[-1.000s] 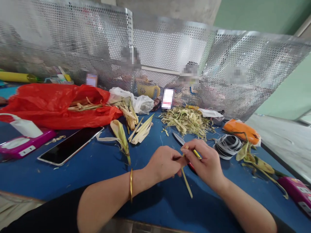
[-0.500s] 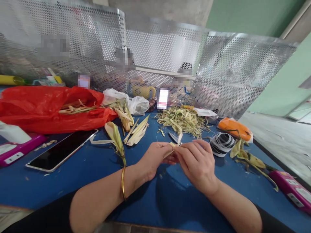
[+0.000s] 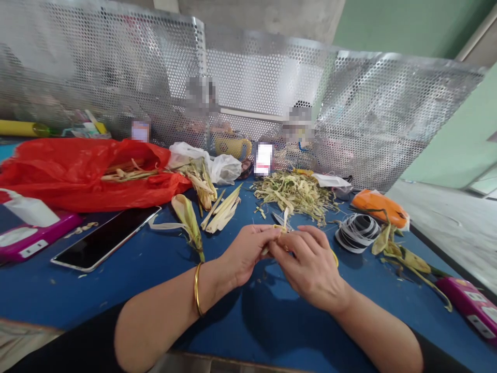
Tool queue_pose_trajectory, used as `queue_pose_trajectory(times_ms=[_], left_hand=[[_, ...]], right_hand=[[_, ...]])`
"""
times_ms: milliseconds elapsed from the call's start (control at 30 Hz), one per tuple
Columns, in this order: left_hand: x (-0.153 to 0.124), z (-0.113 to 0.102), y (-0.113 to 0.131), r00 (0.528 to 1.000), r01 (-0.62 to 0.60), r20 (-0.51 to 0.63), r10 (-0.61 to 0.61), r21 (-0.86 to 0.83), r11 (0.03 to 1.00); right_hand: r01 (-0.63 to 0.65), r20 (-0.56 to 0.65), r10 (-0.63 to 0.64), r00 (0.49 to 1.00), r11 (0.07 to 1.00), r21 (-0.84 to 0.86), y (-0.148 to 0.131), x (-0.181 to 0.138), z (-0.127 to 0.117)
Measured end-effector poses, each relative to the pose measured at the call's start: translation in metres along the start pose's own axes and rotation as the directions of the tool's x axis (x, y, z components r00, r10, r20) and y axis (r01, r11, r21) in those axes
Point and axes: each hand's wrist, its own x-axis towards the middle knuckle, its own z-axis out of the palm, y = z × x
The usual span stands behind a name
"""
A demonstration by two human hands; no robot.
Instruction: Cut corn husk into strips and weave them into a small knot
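The person's left hand (image 3: 244,255) pinches a pale husk strip (image 3: 286,215) between thumb and fingers, and the right hand (image 3: 313,267) is closed on it too, fingertips bunched beside the left thumb. The strip's end pokes up just beyond both hands. Partly hidden scissors (image 3: 278,219) and a husk pile (image 3: 289,189) lie farther beyond them.

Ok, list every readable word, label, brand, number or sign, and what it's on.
None legible.
Bright upright screen: blurred out, unreadable.
Smaller lit screen, left: blurred out, unreadable.
Left purple unit and right purple unit: any print too small to read.
Flat phone: dark screen, no text visible.
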Motion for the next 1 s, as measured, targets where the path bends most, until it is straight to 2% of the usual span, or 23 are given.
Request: queue_pose_trajectory(times_ms=[100,200,267,333,400,467,567,633,800,900,967,1000], left_hand=[[0.0,0.0,-0.003,1.0,0.024,0.009,-0.024,0.001,1.0],[-0.001,0.001,-0.005,0.999,0.043,0.027,-0.043,0.017,0.999],[-0.001,0.001,-0.005,0.999,0.035,0.03,-0.036,0.033,0.999],[-0.001,0.001,-0.004,1.0,0.015,0.018,-0.016,0.047,0.999],[0.0,0.001,-0.004,1.0,-0.004,-0.007,0.004,0.065,0.998],[0.0,0.001,-0.003,0.999,-0.024,-0.034,0.027,0.093,0.995],[0.001,0.003,-0.002,0.997,-0.053,-0.053,0.062,0.148,0.988],[0.001,0.003,-0.002,0.994,-0.087,-0.05,0.099,0.202,0.976],[0.007,-0.002,-0.006,0.97,-0.204,-0.051,0.237,0.355,0.912],[0.008,-0.004,-0.007,0.971,-0.183,-0.091,0.221,0.308,0.933],[0.008,-0.003,-0.006,0.974,-0.144,-0.136,0.178,0.228,0.963],[0.008,-0.003,-0.005,0.974,-0.126,-0.16,0.158,0.192,0.973]], right_hand=[[0.072,0.049,-0.071,0.996,0.997,-0.022,-0.003,0.0,0.003],[0.056,0.041,-0.056,0.998,0.998,0.012,-0.004,-0.002,0.004],[-0.05,0.0,0.051,0.999,0.993,0.103,-0.003,-0.002,0.003],[-0.227,-0.013,0.236,0.972,0.948,0.225,0.0,-0.002,0.003],[-0.417,0.032,0.431,0.902,0.848,0.326,0.004,-0.002,0.004],[-0.577,0.133,0.577,0.806,0.717,0.391,0.006,-0.003,0.007],[-0.742,0.328,0.684,0.651,0.485,0.462,0.007,-0.003,0.011],[-0.791,0.429,0.696,0.576,0.342,0.507,0.006,-0.002,0.013],[-0.801,0.55,0.692,0.467,0.067,0.595,0.005,0.003,0.012],[-0.786,0.613,0.677,0.408,-0.083,0.613,0.004,0.004,0.013],[-0.767,0.623,0.673,0.4,-0.126,0.629,0.003,0.002,0.015],[-0.758,0.611,0.677,0.411,-0.119,0.641,0.003,0.001,0.017]])
